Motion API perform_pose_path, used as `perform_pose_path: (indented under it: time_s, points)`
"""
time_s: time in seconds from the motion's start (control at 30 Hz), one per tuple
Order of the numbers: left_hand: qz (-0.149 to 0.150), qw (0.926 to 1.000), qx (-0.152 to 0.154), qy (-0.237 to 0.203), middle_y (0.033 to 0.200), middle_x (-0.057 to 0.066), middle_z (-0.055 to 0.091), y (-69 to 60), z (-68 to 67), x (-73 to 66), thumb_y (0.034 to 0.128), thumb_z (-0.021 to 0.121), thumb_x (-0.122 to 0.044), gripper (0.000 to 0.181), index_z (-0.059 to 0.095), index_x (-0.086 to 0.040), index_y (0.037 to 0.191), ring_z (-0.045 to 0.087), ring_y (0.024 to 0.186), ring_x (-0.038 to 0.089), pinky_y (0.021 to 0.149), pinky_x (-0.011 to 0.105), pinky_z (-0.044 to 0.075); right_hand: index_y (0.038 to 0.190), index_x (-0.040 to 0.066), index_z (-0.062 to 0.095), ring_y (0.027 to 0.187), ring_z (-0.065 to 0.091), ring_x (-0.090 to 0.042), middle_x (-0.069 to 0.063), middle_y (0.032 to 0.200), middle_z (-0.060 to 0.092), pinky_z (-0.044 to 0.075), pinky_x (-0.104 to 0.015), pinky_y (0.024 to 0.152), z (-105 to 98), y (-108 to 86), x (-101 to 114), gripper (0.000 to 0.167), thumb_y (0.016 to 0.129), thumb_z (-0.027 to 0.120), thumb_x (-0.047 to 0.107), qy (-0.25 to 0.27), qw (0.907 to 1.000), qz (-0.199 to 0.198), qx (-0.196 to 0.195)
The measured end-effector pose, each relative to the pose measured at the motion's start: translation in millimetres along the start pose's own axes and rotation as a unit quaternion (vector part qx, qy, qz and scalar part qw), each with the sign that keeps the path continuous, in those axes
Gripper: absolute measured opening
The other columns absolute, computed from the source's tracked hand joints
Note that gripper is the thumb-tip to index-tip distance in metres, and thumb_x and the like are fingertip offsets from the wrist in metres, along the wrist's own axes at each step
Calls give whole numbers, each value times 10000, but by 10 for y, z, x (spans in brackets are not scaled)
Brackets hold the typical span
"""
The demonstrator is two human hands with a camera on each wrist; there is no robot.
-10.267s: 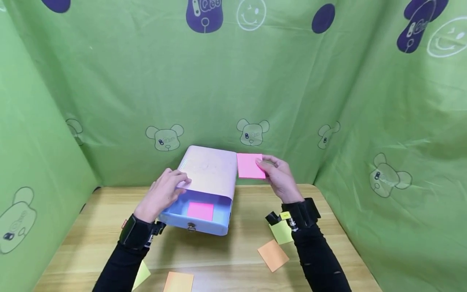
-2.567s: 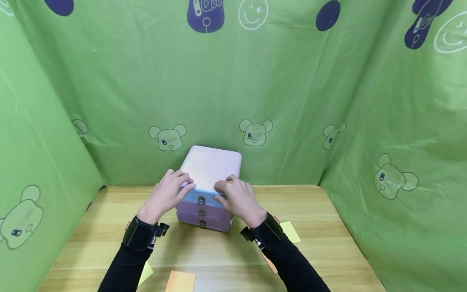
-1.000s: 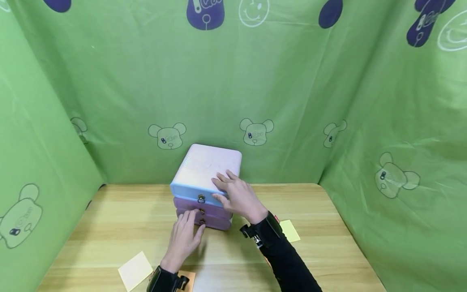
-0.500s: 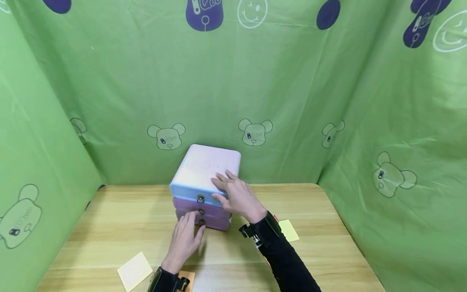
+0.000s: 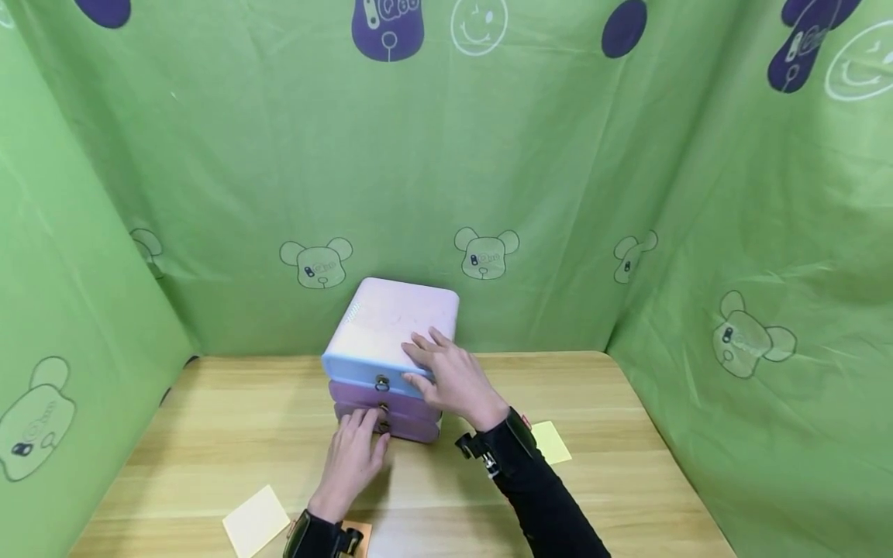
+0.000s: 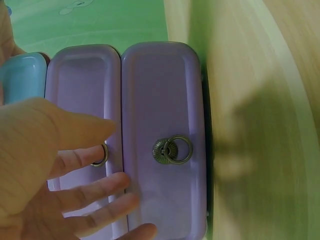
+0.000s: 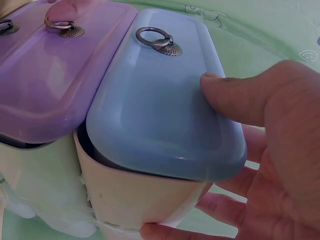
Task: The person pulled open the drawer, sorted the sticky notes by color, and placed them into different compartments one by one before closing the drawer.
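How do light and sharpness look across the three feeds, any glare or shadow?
Head: bright, mostly even, with a pale sheen on the cabinet top and soft shadows on the tabletop. Left wrist: dimmer, dark shadows across the tabletop, yet the lowest ring pull reads clearly. Right wrist: slightly hazy, highlights on the middle purple drawer, darker patch on the blue drawer near the right hand.

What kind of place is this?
It looks like a little filming booth, perhaps: green cloth with bear faces hangs behind and on both sides, a wooden-looking table stands inside, and there are small black wrist cameras.
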State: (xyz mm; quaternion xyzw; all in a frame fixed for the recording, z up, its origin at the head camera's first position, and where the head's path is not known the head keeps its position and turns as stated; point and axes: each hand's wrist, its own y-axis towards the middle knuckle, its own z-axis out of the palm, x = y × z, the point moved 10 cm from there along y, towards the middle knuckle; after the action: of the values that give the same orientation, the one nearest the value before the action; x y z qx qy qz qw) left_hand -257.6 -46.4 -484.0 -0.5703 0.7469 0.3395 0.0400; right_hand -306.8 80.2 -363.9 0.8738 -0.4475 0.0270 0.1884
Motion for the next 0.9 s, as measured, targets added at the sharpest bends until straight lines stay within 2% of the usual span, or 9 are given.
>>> perform_pose_path:
  time_s: [0.2, 0.37, 0.47, 0.63, 0.9]
  points:
    - [-64, 9999, 119, 50, 1117, 152, 701, -20, -3, -6, 855, 786, -117, 345, 632, -67, 1159, 649, 984, 288, 816, 471, 587, 1437, 150, 570, 1458, 434, -408, -111, 1526, 529, 462, -578, 1106, 2, 7, 22, 532, 969, 666, 384, 7, 10000, 14, 29]
    - [-39, 9999, 128, 25, 1154, 175, 702, -54, 7, -31, 858, 780, -110, 367, 616, -52, 1181, 655, 1070, 336, 891, 508, 581, 1431, 140, 576, 1449, 443, -418, -118, 1515, 540, 460, -575, 1110, -10, 11, 23, 530, 967, 669, 379, 4, 10000, -11, -32]
    - [-23, 10000, 30, 33, 1155, 186, 702, -89, -21, -49, 844, 790, -101, 379, 614, -42, 1175, 644, 1103, 356, 911, 538, 572, 1431, 143, 577, 1452, 440, -418, -116, 1516, 541, 461, -578, 1107, -13, 16, 23, 527, 969, 667, 380, 23, 10000, -19, -31]
    - [-22, 9998, -183, 47, 1089, 145, 716, -158, -88, -82, 815, 814, -86, 343, 626, -61, 1101, 645, 1066, 339, 899, 526, 563, 1430, 141, 580, 1456, 435, -416, -121, 1516, 543, 465, -578, 1103, -11, 24, 26, 518, 975, 662, 374, 57, 10000, -46, -42]
    - [-139, 9992, -355, 95, 1019, 128, 706, -282, -152, -134, 804, 817, -86, 303, 610, -78, 1025, 643, 1004, 316, 844, 504, 553, 1437, 137, 571, 1463, 428, -410, -123, 1525, 532, 438, -586, 1127, 0, 1, 6, 526, 975, 660, 373, 42, 10000, 39, -2]
